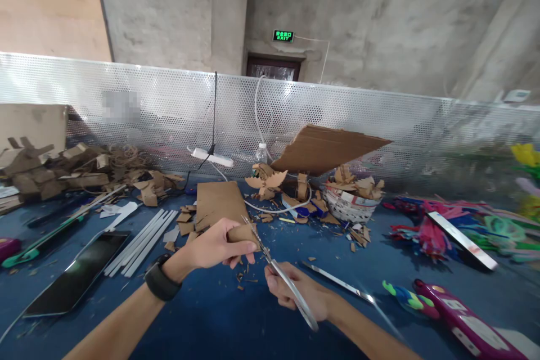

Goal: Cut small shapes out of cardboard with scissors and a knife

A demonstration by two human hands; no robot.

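Pinched in my left hand point(215, 244) is a small piece of brown cardboard point(245, 235), its far end partly hidden by my fingers. My right hand point(295, 289) grips a pair of metal scissors point(282, 271), whose blades point up and left at the cardboard's right edge. The two blades are slightly parted near the tip. Just behind my left hand lies a larger flat cardboard sheet point(221, 199). Small cardboard scraps are scattered on the blue table under and beyond my hands.
To the left lie white glue sticks point(141, 244), a dark tablet point(78, 273) and a cardboard heap point(84, 171). A basket point(352, 205) of scraps stands behind a craft knife point(340, 282). At right are a purple device point(464, 320), a phone point(462, 239) and coloured pipe cleaners.
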